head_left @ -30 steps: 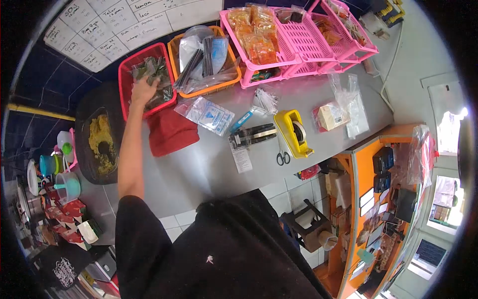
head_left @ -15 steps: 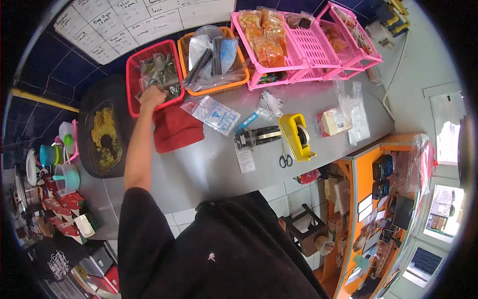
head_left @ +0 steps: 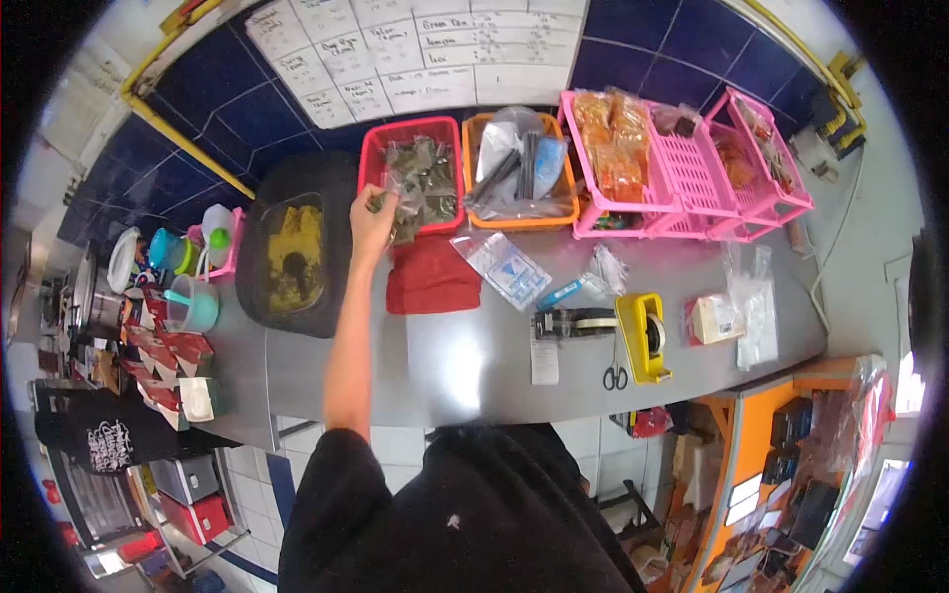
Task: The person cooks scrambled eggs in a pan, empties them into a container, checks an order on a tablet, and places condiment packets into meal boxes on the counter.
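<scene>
**While a clear packet (head_left: 403, 227) hangs at the red basket (head_left: 459, 173), the left hand (head_left: 372, 217) has it pinched**

And here it is, right at the basket's near left corner: a small see-through packet with something dark green showing inside, overlapping the rim. The left hand is nearly closed, fingers curled and thumb brought in, gripping the packet's edge. The right hand is out of view, so its grip cannot be told.

Inside the basket, more dark green packets (head_left: 435, 176) lie in a loose heap. Just in front, a folded dark red cloth (head_left: 433, 279) rests on the metal counter (head_left: 405, 366). To the left sits a black container (head_left: 253, 222) with a crumbly yellow mass (head_left: 297, 242) inside, a hollow in its middle.

Over to the right, close beside the red one, stands an orange basket (head_left: 524, 223) with black strips and plastic bags in it. Next along comes a pink rack (head_left: 692, 183), orange-filled packets (head_left: 620, 148) piled in its left section. Nearer the counter's front edge, a yellow tape dispenser (head_left: 633, 346) stands beside black-handled scissors (head_left: 615, 377). Behind it all, a handwritten whiteboard (head_left: 425, 59) spans the tiled wall.
</scene>
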Motion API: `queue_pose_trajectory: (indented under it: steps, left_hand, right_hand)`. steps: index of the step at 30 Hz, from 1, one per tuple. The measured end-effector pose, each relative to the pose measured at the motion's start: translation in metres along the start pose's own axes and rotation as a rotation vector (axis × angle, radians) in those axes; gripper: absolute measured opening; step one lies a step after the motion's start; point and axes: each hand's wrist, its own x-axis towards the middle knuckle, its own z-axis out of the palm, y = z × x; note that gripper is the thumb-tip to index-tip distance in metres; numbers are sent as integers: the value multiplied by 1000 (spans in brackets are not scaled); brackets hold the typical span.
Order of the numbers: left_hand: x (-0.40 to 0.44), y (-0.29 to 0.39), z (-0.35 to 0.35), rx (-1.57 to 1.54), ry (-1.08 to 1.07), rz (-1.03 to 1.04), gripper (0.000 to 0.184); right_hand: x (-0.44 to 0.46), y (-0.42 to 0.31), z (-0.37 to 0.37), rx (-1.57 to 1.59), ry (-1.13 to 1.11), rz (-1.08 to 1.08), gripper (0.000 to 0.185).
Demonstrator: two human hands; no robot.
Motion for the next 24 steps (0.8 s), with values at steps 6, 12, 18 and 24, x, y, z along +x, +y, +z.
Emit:
queue_pose_trajectory:
  steps: [6,12,18,24]
  left_hand:
    - [51,41,4,711,-44,59,31]
    - [96,-36,60,981,-448,59,40]
    - [108,-98,88,1101,-741,159,84]
    - [87,-78,81,1128,-549,299,60]
  right_hand:
    - [13,5,-45,373,-1,146,35]
    - [-61,38,-47,785,195,107,38]
    - [-167,48,27,537,318,353,50]
    - [-179,67,119,415,413,255,32]
